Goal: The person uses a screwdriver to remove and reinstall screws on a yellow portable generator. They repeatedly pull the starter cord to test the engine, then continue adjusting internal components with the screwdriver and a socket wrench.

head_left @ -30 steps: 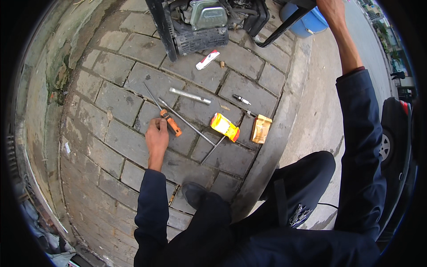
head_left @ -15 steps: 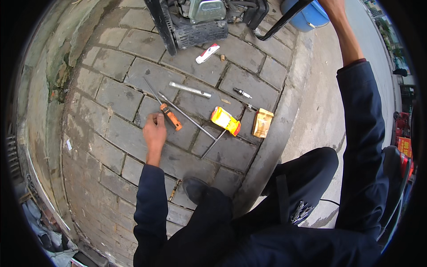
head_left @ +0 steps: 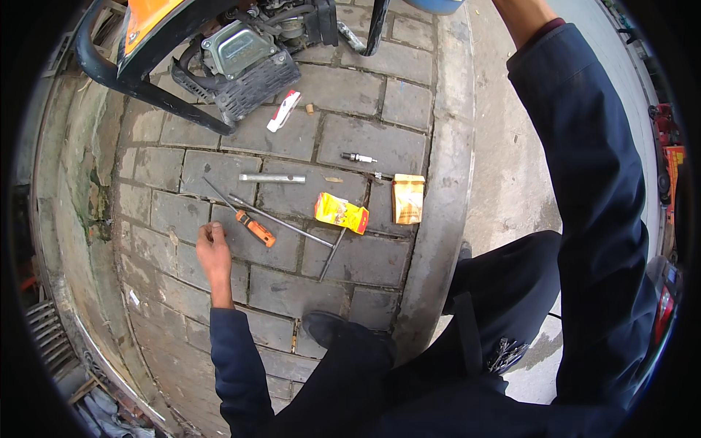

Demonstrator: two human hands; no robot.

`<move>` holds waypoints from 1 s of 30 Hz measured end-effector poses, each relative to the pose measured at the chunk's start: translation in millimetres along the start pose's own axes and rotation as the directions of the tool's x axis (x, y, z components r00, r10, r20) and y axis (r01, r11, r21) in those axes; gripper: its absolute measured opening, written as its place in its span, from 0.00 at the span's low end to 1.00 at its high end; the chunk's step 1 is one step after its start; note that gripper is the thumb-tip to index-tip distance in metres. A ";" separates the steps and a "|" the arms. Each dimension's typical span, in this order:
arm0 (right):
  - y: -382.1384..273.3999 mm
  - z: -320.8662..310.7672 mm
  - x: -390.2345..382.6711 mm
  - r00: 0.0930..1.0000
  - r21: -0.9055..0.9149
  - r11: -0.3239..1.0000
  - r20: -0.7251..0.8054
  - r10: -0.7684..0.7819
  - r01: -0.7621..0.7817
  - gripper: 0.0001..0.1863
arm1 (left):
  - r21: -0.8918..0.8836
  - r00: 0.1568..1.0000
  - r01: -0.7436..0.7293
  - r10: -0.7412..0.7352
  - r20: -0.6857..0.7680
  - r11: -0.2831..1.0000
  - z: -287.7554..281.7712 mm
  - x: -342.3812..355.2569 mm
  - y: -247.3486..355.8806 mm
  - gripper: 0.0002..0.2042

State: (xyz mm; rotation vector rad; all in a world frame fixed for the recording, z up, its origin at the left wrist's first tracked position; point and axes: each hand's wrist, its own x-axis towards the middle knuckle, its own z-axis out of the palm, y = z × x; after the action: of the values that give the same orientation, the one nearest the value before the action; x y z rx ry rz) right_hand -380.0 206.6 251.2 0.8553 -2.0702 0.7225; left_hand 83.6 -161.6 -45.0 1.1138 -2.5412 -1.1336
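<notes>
My left hand (head_left: 214, 252) hovers over or rests on the paving, its fingers curled together. What they hold, if anything, is hidden. Just right of it lies a screwdriver (head_left: 255, 229) with an orange and black handle, apart from the fingers. A long T-handle wrench (head_left: 285, 224) lies beside the screwdriver. Beyond them is a metal tube spanner (head_left: 272, 178). A spark plug (head_left: 358, 158) lies farther right, above a torn yellow-red packet (head_left: 342, 212) and a small tan box (head_left: 408, 199). Only the wrist end of my right hand (head_left: 523, 16) shows at the top edge; its fingers are out of view.
An engine (head_left: 241, 55) in a black tube frame (head_left: 171, 102) with an orange panel stands at the far left. A white-red carton (head_left: 284, 111) lies before it. Part of a blue bucket (head_left: 437, 6) shows at the top. A kerb (head_left: 447, 153) runs along the right, a wall along the left.
The view has turned, bringing more of the engine, its frame and the orange panel in. My left hand sits slightly farther from the screwdriver handle. The tools lie as before.
</notes>
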 end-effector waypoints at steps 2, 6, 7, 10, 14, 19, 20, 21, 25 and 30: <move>-13.5 -1.6 -4.4 0.998 -0.004 0.999 -0.047 -0.051 0.051 0.16 | 0.004 1.000 0.008 -0.008 -0.013 1.000 -6.5 2.8 17.7 0.16; -83.4 -21.6 -65.7 0.932 0.135 0.953 -0.209 0.296 -0.272 0.15 | -0.201 0.997 -0.002 -0.012 -0.071 0.980 -8.2 12.4 65.2 0.15; -104.4 -20.5 -87.4 0.936 0.346 0.910 -0.180 0.302 -0.227 0.12 | -0.245 0.995 -0.020 -0.006 -0.104 0.969 -5.8 17.9 78.3 0.15; -153.6 6.8 -143.0 0.985 0.248 0.967 0.169 0.025 -0.067 0.07 | -0.396 0.974 -0.142 0.055 -0.222 0.907 -1.8 39.3 119.7 0.15; -170.9 84.1 -136.1 0.980 0.155 0.986 0.198 0.028 -0.059 0.11 | -0.440 0.899 -0.345 0.156 -0.410 0.829 -12.7 74.0 182.4 0.16; -168.6 140.1 -101.3 0.995 0.010 0.998 0.076 0.062 -0.063 0.15 | -0.431 0.843 -0.499 0.307 -0.442 0.752 -23.8 98.2 242.8 0.19; -166.2 144.0 -97.0 0.992 0.010 0.998 0.108 0.058 -0.060 0.15 | -0.415 0.838 -0.513 0.333 -0.432 0.752 -26.0 99.4 248.2 0.21; -164.2 147.0 -94.7 0.976 -0.030 0.992 0.177 0.129 -0.125 0.15 | -0.399 0.817 -0.539 0.346 -0.462 0.742 -26.5 99.7 252.7 0.22; -147.5 160.0 -79.8 0.973 -0.061 0.976 0.115 -0.200 0.208 0.17 | -0.135 0.697 -0.658 0.530 -0.484 0.741 -28.0 95.0 256.4 0.19; -136.1 170.2 -75.4 0.953 -0.018 0.960 0.127 -0.275 0.279 0.20 | 0.154 0.511 -0.706 0.647 -0.566 0.692 -24.7 101.5 259.0 0.15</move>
State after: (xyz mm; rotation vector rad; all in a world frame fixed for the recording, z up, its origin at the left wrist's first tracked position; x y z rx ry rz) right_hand -313.8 25.5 124.8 1.1673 -2.0070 0.4887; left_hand -127.3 -131.1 135.5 0.2518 -2.0409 -0.5527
